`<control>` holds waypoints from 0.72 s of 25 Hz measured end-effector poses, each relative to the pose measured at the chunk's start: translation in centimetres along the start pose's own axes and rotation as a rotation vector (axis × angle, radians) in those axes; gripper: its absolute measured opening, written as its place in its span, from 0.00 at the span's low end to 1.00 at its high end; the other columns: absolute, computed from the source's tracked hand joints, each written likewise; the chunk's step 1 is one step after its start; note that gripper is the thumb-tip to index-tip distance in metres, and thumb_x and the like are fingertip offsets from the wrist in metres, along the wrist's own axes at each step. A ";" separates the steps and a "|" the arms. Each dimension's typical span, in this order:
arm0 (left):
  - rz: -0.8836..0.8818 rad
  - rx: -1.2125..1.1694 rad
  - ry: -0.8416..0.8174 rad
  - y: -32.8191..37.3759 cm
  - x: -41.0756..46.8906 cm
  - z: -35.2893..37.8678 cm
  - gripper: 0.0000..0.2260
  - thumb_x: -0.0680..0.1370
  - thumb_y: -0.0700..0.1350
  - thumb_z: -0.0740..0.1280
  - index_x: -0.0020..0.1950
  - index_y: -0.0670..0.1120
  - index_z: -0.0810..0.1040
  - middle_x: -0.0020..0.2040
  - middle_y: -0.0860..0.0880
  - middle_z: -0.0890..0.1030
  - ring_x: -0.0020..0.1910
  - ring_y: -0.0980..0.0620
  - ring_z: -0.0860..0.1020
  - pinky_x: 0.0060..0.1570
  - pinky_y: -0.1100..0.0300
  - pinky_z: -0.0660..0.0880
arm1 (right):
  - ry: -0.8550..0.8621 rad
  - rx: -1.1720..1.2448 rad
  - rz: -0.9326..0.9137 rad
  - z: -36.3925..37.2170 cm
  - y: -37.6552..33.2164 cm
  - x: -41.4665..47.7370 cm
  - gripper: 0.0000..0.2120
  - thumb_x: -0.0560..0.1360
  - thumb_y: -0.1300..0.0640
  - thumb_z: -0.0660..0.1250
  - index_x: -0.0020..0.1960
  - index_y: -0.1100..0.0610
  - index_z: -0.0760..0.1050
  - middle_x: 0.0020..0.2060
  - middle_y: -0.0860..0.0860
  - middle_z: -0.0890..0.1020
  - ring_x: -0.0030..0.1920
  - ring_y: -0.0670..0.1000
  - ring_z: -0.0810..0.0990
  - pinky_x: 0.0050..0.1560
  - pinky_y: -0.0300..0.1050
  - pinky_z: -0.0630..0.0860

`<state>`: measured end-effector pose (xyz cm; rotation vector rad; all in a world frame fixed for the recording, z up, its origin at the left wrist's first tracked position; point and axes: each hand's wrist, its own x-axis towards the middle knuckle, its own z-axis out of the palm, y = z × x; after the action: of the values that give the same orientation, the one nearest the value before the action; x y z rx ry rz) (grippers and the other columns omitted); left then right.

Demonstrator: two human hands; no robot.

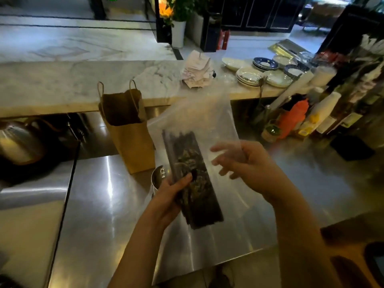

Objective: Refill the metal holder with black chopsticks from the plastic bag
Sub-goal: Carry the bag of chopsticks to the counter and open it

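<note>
A clear plastic bag (207, 113) hangs in front of me over the steel counter, with a bundle of black chopsticks (195, 183) inside it. My left hand (170, 196) grips the bundle through the bag, thumb on its front. My right hand (243, 163) holds the bag's right side, fingers partly spread behind the film. The metal holder (158, 176) stands on the counter just behind my left hand; only its rim and left wall show.
A brown paper bag (128, 132) stands open behind the holder. A marble ledge (62, 84) beyond carries receipts (196, 69) and stacked plates (259, 71). Bottles and an orange flask (293, 117) crowd the right. A kettle (18, 142) sits at the left.
</note>
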<state>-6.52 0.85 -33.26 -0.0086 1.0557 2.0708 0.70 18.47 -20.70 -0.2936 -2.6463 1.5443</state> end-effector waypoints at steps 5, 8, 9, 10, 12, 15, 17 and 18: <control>0.159 -0.025 0.166 -0.4 3.6 3.9 0.33 0.59 0.46 0.81 0.60 0.41 0.75 0.55 0.41 0.83 0.57 0.41 0.81 0.58 0.44 0.75 | -0.171 -0.007 -0.109 -4.9 1.8 3.5 0.07 0.75 0.62 0.68 0.50 0.53 0.81 0.44 0.48 0.84 0.42 0.44 0.83 0.43 0.38 0.79; 0.272 0.099 0.285 -1.5 5.4 7.6 0.29 0.60 0.46 0.80 0.58 0.41 0.77 0.51 0.44 0.85 0.55 0.43 0.82 0.51 0.51 0.79 | -0.061 -0.127 -0.080 -8.4 4.8 5.3 0.07 0.74 0.58 0.69 0.52 0.51 0.80 0.46 0.47 0.84 0.45 0.46 0.82 0.52 0.50 0.81; 0.282 0.155 0.336 -2.2 5.9 8.8 0.28 0.62 0.46 0.79 0.59 0.43 0.76 0.52 0.45 0.85 0.55 0.44 0.82 0.52 0.50 0.78 | -0.021 -0.151 -0.074 -9.3 5.5 5.8 0.10 0.74 0.57 0.70 0.55 0.50 0.78 0.47 0.46 0.83 0.47 0.45 0.82 0.54 0.52 0.80; 0.289 0.196 0.375 -3.0 6.3 9.7 0.27 0.63 0.46 0.78 0.60 0.44 0.76 0.53 0.46 0.84 0.56 0.45 0.82 0.55 0.48 0.78 | 0.013 -0.087 -0.080 -10.0 6.0 6.1 0.14 0.73 0.55 0.71 0.58 0.48 0.75 0.49 0.45 0.82 0.48 0.44 0.81 0.54 0.51 0.80; 0.311 0.240 0.425 -4.5 6.9 11.0 0.26 0.64 0.45 0.76 0.61 0.46 0.76 0.54 0.48 0.84 0.57 0.47 0.81 0.58 0.46 0.77 | 0.088 0.150 -0.089 -11.1 6.2 6.8 0.20 0.73 0.53 0.71 0.63 0.45 0.71 0.49 0.44 0.82 0.49 0.42 0.82 0.53 0.48 0.80; 0.327 0.279 0.436 -4.9 7.1 11.5 0.24 0.65 0.45 0.78 0.59 0.46 0.78 0.55 0.47 0.84 0.59 0.45 0.80 0.60 0.43 0.76 | 0.234 0.277 -0.193 -11.7 6.5 7.7 0.16 0.76 0.58 0.69 0.63 0.50 0.72 0.44 0.51 0.84 0.45 0.48 0.84 0.51 0.53 0.82; 0.388 0.311 0.393 -3.7 6.9 11.6 0.25 0.65 0.50 0.79 0.59 0.44 0.77 0.54 0.46 0.84 0.58 0.46 0.81 0.61 0.43 0.75 | 0.281 0.278 -0.225 -11.8 6.6 8.0 0.14 0.77 0.62 0.67 0.61 0.54 0.73 0.41 0.53 0.84 0.42 0.49 0.84 0.49 0.52 0.82; 0.461 0.321 0.381 -2.8 6.7 11.5 0.25 0.66 0.53 0.77 0.58 0.44 0.77 0.53 0.47 0.84 0.56 0.47 0.81 0.59 0.46 0.76 | 0.277 0.274 -0.230 -11.8 6.7 8.1 0.13 0.77 0.62 0.67 0.61 0.54 0.74 0.40 0.53 0.84 0.41 0.49 0.84 0.48 0.50 0.82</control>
<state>-5.56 14.04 -29.91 0.0027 1.7513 2.3318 -4.62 33.34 -21.04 -0.1642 -2.1467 1.6295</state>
